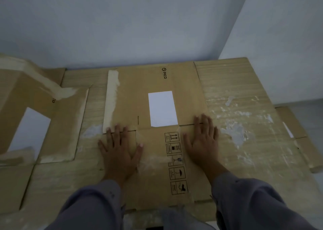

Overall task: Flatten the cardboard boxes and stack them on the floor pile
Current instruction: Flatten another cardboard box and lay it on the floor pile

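- The flattened cardboard box [157, 142] is laid on top of the floor pile [244, 107], at centre, against the far wall [139, 29].
- The left hand [118, 153] is pressed flat on the box's left part, fingers spread; nothing is gripped.
- The right hand [203, 142] is pressed flat on the right part, open likewise.
- A white label [162, 108] is seen between and beyond the hands.
- A second box [35, 116], partly raised, is located at left.

Just a plain pale wall [122, 23] up at 12 o'clock, another wall [288, 37] meeting it at 2, forming a corner.
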`<state>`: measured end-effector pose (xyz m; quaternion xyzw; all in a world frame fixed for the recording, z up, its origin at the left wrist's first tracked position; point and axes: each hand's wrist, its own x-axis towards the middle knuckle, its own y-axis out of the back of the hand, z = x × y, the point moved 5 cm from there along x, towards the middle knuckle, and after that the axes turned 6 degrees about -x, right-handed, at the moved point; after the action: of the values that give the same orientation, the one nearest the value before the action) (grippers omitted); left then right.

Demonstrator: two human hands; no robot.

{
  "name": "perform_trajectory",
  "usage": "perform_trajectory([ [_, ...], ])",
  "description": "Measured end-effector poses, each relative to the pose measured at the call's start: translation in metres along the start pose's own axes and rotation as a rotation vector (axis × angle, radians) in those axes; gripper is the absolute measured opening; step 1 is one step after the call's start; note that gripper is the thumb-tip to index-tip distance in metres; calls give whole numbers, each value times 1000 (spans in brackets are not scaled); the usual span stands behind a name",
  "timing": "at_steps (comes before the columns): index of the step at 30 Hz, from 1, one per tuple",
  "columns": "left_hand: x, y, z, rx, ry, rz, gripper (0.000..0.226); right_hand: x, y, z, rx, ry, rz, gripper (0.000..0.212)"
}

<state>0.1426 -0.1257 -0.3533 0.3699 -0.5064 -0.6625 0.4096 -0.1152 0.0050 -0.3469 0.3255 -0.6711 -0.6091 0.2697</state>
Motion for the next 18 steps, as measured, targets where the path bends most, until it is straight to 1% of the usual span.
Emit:
perform_trajectory([
  [3,0,3,-4,28,122,-36,82,-2,3,5,46,-89,1,67],
  [6,9,13,-1,-80,319,-32,78,4,13,4,50,-142,6,57],
  [7,14,18,0,-121,389,-27,76,8,19,5,94,-196,14,56],
  [9,21,30,0,-187,506,-23,76,14,32,12,271,-360,26,62],
  [11,25,39,-11,-280,615,4,73,18,42,24,475,-511,-16,68],
  [12,26,42,-18,-361,658,22,67,19,46,30,527,-551,-58,66],
  [14,26,44,-28,-504,660,40,54,17,52,39,518,-536,-115,53],
  [16,25,49,-26,-552,596,45,48,11,58,40,498,-486,-90,40],
  [18,22,59,-17,-552,556,69,47,0,62,41,497,-467,-42,33],
])
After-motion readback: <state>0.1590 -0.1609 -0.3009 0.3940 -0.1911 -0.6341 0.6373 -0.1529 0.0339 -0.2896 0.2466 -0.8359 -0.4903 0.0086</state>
